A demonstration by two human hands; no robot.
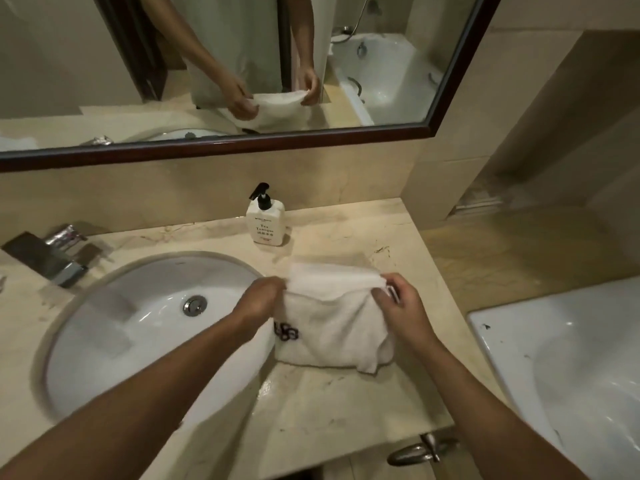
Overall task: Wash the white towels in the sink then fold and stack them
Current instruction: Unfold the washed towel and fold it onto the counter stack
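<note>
At the centre of the frame we hold a white towel (332,323) over the marble counter (346,403), just right of the sink (138,323). Our left hand (259,299) pinches the towel's upper left corner with curled fingers, and our right hand (398,303) pinches the upper right corner the same way. The towel's top edge is folded over, its lower part rests on the counter, and a dark emblem shows near its left side. A soap bottle (265,220) stands above it by the wall. A mirror (207,64) fills the upper frame, a bathtub (571,358) the lower right.
</note>
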